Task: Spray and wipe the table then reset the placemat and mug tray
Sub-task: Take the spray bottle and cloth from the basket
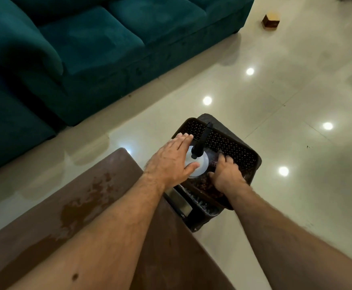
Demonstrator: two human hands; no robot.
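A brown table (91, 208) fills the lower left, with wet patches on its top. Beyond its right end a dark perforated basket (233, 145) sits on a dark stool. In the basket stands a white spray bottle (202, 164) with a black trigger head. My left hand (171, 160) hovers over the bottle with straight fingers, the thumb against its white body. My right hand (225, 174) reaches into the basket, its fingers curled round a dark cloth (204, 186) lying there. No placemat or mug tray is in view.
A teal sofa (87, 49) runs along the left and top, close to the table's far corner. Glossy cream floor tiles (275, 101) spread to the right. A small brown box (270, 20) sits on the floor far off.
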